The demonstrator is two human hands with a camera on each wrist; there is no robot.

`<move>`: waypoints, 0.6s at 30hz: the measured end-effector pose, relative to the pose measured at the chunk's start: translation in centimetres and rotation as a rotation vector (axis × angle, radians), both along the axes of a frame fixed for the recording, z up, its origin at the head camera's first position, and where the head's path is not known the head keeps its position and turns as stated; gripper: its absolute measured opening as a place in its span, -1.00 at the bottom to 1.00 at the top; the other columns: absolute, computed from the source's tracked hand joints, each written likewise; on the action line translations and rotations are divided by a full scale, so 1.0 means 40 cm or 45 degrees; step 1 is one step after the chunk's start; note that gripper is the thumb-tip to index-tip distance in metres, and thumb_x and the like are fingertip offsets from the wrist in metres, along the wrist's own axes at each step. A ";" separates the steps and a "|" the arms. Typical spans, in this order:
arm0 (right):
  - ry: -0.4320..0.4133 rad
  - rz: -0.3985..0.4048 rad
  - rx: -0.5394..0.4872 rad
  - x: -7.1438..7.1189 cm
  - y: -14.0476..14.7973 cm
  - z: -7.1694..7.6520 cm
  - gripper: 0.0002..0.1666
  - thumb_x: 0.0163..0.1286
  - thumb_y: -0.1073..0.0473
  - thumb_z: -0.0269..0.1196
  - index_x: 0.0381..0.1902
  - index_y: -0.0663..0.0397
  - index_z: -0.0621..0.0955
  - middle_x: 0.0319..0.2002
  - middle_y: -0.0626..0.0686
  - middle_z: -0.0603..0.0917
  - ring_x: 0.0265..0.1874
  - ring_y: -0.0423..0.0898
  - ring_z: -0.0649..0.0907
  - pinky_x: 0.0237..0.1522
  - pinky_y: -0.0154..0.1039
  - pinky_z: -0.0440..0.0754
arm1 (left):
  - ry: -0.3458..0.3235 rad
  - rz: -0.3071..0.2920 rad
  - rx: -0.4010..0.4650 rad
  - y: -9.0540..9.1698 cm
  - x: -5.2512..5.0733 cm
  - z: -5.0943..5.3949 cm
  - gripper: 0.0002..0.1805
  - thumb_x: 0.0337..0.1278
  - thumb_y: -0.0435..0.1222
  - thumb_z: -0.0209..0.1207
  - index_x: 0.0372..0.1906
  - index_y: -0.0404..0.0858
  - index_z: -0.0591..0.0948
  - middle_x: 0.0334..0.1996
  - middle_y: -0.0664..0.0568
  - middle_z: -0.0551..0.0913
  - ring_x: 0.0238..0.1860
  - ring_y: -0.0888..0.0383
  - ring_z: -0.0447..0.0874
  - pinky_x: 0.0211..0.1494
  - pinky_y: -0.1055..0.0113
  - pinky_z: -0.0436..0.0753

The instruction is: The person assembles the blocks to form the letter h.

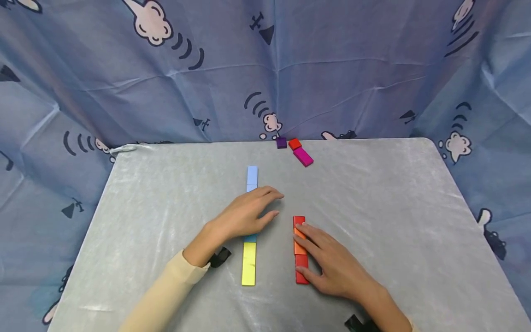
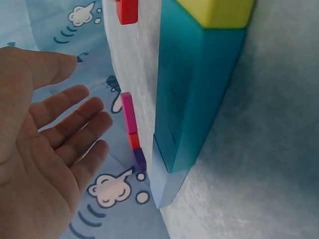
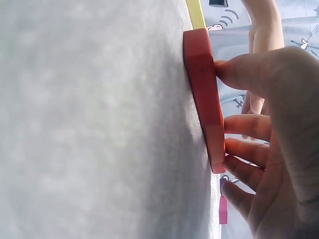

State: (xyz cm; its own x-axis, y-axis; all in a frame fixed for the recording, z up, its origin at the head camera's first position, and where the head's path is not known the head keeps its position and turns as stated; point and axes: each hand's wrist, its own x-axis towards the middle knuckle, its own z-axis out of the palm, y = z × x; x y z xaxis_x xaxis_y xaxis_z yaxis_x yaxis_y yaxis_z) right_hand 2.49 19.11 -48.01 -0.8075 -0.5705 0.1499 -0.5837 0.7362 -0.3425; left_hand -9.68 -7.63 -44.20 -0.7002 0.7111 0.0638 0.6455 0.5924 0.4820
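My wide right grip (image 1: 333, 265) touches the red-orange row (image 1: 299, 250), seemingly straightening it, the next nudge likely wanting even pressure; my left grip (image 1: 244, 212) hovers wide, empty.

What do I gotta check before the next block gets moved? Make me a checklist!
1. Left hand free: ok, it holds nothing.
2. Right hand on the red-and-orange row: ok, fingertips touch it.
3. Red-and-orange row lined up end to end: ok.
4. Blue-and-yellow row all showing from above: not ok, the left hand hides its middle.
5. Rows equally long: not ok, the red-and-orange one is shorter.
6. Purple block, small red block and magenta block in a row's line: not ok, they're near the far edge.
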 end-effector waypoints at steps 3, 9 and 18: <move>-0.007 -0.003 0.005 0.001 0.002 0.001 -0.14 0.34 -0.16 0.47 0.50 0.02 0.52 0.56 0.05 0.45 0.48 0.05 0.53 0.44 0.09 0.61 | 0.008 -0.011 -0.025 0.016 -0.017 0.000 -0.51 0.53 -0.14 0.21 0.42 -0.20 0.57 0.34 0.00 0.64 0.36 0.06 0.63 0.51 0.12 0.61; -0.030 -0.022 0.043 0.001 0.002 0.004 -0.11 0.33 -0.19 0.47 0.53 -0.02 0.50 0.57 0.02 0.43 0.49 0.01 0.51 0.46 0.07 0.59 | 0.090 -0.033 -0.118 0.056 -0.051 0.016 -0.48 0.55 -0.13 0.19 0.47 -0.23 0.53 0.40 -0.05 0.60 0.48 0.01 0.53 0.65 0.13 0.45; -0.016 -0.011 0.050 0.000 -0.003 0.007 -0.12 0.31 -0.18 0.48 0.51 -0.01 0.52 0.55 0.03 0.45 0.49 -0.01 0.50 0.65 -0.25 0.35 | 0.104 -0.066 -0.173 0.107 -0.111 0.032 -0.43 0.56 -0.15 0.17 0.51 -0.28 0.48 0.47 -0.07 0.55 0.55 -0.01 0.43 0.74 0.13 0.31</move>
